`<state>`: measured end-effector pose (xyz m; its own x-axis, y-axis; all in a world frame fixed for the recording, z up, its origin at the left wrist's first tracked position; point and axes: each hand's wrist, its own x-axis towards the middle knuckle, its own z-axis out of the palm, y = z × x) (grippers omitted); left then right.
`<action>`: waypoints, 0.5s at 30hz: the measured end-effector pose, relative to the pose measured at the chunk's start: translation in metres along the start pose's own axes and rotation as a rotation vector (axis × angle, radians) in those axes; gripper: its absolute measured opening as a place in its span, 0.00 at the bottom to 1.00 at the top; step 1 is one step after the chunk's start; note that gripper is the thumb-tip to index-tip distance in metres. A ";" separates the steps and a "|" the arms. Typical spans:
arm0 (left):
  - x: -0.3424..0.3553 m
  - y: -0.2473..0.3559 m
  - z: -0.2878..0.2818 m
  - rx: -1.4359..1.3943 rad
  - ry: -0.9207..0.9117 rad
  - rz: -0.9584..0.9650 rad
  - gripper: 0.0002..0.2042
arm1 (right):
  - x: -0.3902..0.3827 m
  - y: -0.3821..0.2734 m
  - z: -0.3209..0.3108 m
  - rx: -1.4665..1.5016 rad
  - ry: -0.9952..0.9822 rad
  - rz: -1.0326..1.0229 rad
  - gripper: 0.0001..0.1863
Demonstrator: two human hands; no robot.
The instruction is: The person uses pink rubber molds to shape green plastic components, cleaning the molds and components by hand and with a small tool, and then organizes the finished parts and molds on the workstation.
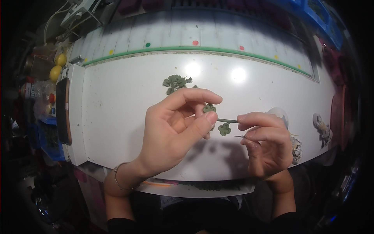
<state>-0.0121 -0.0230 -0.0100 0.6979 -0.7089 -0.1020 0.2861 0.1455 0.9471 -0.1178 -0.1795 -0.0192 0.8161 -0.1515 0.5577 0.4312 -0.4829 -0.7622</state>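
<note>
One green stem (pixel 228 121) spans between opposing fingers (pixel 257 119).

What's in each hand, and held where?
Left hand: the green sprig, pinched beside an upper leaf. Right hand: its stem, plus a thin pointed tool held behind the tip.

Worn on the person's head, the left fisheye camera is looking down and forward over the surface (pixel 124 105) from the person's side, with the forearms (pixel 121 199) showing along the lower edge. It is sitting near the hands (pixel 163 130), which are occupying the middle, while the wide lens is taking in the surface's near and far sides, bending the green strip (pixel 171 49) into an arc.
</note>
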 end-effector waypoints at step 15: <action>-0.003 -0.007 0.004 0.121 -0.127 0.209 0.17 | -0.003 -0.003 0.000 0.348 0.054 0.325 0.08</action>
<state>-0.0183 -0.0244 -0.0150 0.6438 -0.7537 0.1316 0.0582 0.2198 0.9738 -0.1216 -0.1773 -0.0185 0.9128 -0.2962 0.2811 0.2674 -0.0867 -0.9597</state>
